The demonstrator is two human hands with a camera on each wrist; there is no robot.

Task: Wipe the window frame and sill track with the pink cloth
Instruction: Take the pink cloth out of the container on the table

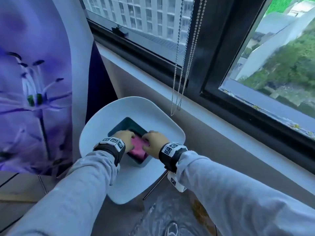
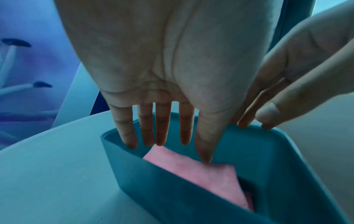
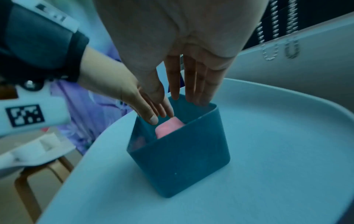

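While both hands reach down into a teal bin [image 1: 136, 127] that stands on a white chair seat [image 1: 158, 116], the pink cloth [image 1: 138, 147] lies folded inside it, below the rim. The left hand [image 1: 123, 138] has its fingers [image 2: 162, 124] straight and slightly spread, pointing down into the bin; in the left wrist view the thumb tip meets the top edge of the cloth, and the fingertips sit at its far corner without curling round it. The right hand [image 1: 156, 142] also extends straight fingers [image 3: 191, 81] into the far side of the bin, near the wall, gripping nothing that can be seen. Neither hand grasps the cloth; both are relaxed and flat.

The chair stands just beside a pale wall below the window sill [image 1: 213, 114]. Above it runs the dark window frame [image 1: 214, 53], and a beaded blind chain [image 1: 183, 65] hangs in front of the frame, its loop ending above the chair. A purple floral curtain [image 1: 34, 82] hangs to the left.
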